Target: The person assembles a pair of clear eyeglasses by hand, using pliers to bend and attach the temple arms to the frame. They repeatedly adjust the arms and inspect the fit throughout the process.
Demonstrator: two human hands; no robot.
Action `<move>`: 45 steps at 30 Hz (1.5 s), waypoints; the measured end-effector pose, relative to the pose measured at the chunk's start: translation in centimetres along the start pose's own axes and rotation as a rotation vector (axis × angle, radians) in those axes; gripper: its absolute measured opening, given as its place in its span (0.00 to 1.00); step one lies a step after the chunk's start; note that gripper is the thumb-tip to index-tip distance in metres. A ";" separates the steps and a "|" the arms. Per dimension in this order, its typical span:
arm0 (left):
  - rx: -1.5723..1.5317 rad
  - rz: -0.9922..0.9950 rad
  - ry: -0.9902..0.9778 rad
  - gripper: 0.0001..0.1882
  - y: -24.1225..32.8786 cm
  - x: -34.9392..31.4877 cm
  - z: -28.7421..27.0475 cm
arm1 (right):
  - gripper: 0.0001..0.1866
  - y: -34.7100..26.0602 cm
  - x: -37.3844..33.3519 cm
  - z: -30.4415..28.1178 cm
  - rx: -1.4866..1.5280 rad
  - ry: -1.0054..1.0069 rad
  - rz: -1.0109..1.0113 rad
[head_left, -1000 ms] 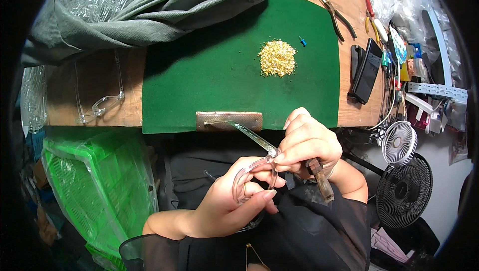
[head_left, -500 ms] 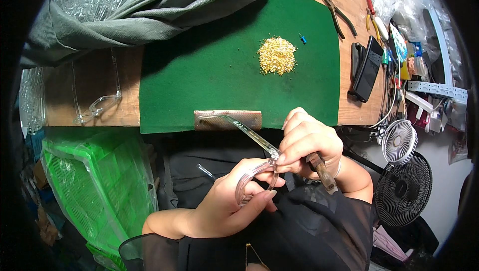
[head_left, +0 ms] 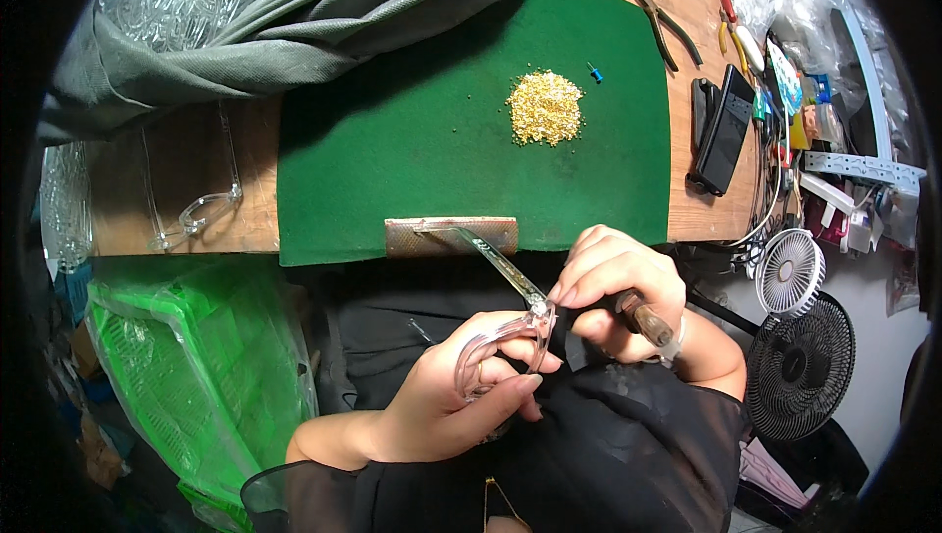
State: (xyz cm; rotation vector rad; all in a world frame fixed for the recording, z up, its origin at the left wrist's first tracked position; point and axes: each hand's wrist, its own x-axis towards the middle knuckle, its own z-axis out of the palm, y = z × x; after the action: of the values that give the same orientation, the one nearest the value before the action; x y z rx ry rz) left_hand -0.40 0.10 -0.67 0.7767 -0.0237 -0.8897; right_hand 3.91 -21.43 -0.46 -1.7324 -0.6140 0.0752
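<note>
My left hand (head_left: 417, 400) is closed around the rim of a clear plastic eyeglass frame (head_left: 469, 351), held above my lap. One temple (head_left: 502, 268) of the frame points up and left, its tip lying over a small worn block (head_left: 494, 240) at the mat's front edge. Beside the hinge, my right hand (head_left: 628, 278) has its thumb and index finger drawn together at the temple's end. A tool with a brown wooden handle (head_left: 648, 322) is gripped in that hand; its working end is hidden by the fingers.
On the green mat (head_left: 392, 160) lie a heap of tiny gold-coloured parts (head_left: 546, 109) and a blue push pin (head_left: 595, 73). Pliers (head_left: 662, 25) and a black phone (head_left: 724, 131) are at right, another clear frame (head_left: 211, 207) at left. Fans (head_left: 797, 361) and a green crate (head_left: 186, 366) flank me.
My right hand has shifted slightly right and down, its fingertips backing off a little from the hinge as the wooden handle turned. My left hand keeps the frame nearly in place.
</note>
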 end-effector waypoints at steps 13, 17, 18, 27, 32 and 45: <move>0.098 -0.062 0.019 0.21 -0.2 -0.5 -0.2 | 0.11 -0.7 -1.4 -0.6 -0.318 -0.392 0.254; 0.171 -0.069 0.043 0.20 -0.1 -0.6 -0.1 | 0.11 -0.9 -1.0 -0.5 -0.365 -0.420 0.224; 0.200 -0.041 0.044 0.19 -0.2 -0.6 -0.1 | 0.11 -1.0 -0.9 -0.5 -0.382 -0.426 0.218; 0.635 0.216 0.055 0.15 -1.1 -0.2 -0.2 | 0.12 -1.6 -0.7 -0.5 -0.529 -0.427 0.150; 0.783 0.299 0.093 0.15 -1.0 -0.1 0.1 | 0.13 -1.5 -0.8 0.0 -0.616 -0.350 0.097; 0.716 0.170 0.194 0.16 -1.7 -0.4 0.6 | 0.13 -1.0 -1.7 0.4 -0.650 -0.404 0.175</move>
State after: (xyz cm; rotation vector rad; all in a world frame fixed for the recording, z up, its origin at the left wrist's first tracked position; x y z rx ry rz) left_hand -2.06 -0.67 -1.15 1.5029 -0.2442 -0.6331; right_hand 1.95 -21.74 -0.15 -2.4299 -0.8385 0.3914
